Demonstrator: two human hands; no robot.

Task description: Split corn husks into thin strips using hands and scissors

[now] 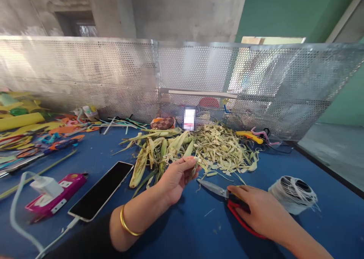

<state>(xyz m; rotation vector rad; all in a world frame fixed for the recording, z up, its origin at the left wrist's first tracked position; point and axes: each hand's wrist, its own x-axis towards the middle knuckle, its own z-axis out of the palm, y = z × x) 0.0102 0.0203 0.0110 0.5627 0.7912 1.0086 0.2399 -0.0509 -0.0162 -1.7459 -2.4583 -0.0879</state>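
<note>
My left hand (182,172), with a gold bangle at the wrist, is closed in a pinch on a pale strip of corn husk (200,162); its fingers hide part of the strip. My right hand (257,208) grips the black and red handles of a pair of scissors (214,189), low over the blue table. The blades point left towards the space below my left hand. Beyond my left hand lie larger corn husks (155,153), and a heap of cut husk shreds (227,147) spreads to the right of them.
Right of my right hand stands a spool of white string (294,194). A phone (102,191) on a cable and a magenta power strip (58,194) lie left. Coloured scraps (42,134) cover the far left. A perforated metal screen (85,77) borders the back; a yellow-handled tool (250,137) lies near it.
</note>
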